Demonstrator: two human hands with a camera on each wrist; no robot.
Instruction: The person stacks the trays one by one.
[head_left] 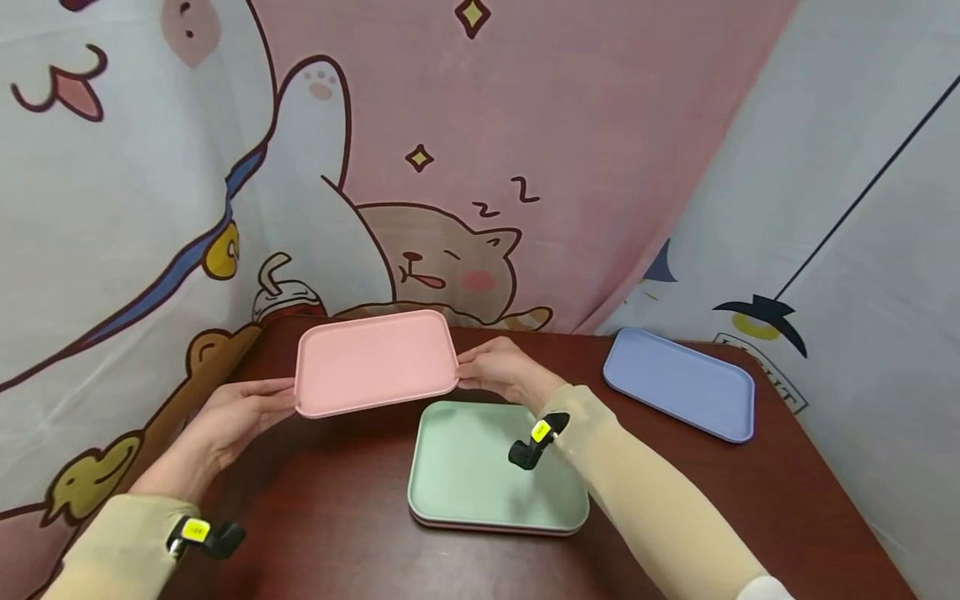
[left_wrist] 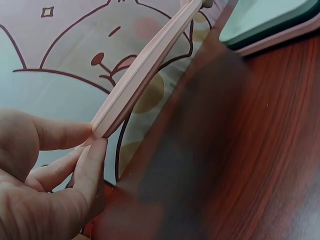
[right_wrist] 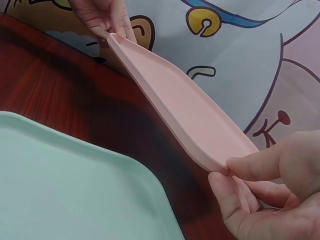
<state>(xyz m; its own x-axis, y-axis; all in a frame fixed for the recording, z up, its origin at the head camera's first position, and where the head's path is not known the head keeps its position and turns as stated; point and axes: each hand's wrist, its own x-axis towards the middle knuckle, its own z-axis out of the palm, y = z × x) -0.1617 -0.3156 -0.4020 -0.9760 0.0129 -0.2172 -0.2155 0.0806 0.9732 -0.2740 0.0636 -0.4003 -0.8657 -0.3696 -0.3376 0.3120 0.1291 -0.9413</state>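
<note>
A pink rectangular tray [head_left: 377,364] hangs above the table, tilted toward the head camera. At its left end my left hand [head_left: 234,417] pinches the rim between thumb and fingers, seen up close in the left wrist view. My right hand [head_left: 507,372] pinches the opposite short end; in the right wrist view its thumb and fingertips meet on the tray's corner. Below and nearer lies a mint green tray [head_left: 480,467], on top of a small stack. A pink edge [left_wrist: 285,37] shows beneath the green one in the left wrist view.
A blue tray [head_left: 678,383] lies alone at the back right of the dark red-brown table [head_left: 337,517]. A cartoon-printed cloth [head_left: 600,150] hangs along the table's far and side edges. My right sleeve [head_left: 652,492] crosses over the green tray's right side.
</note>
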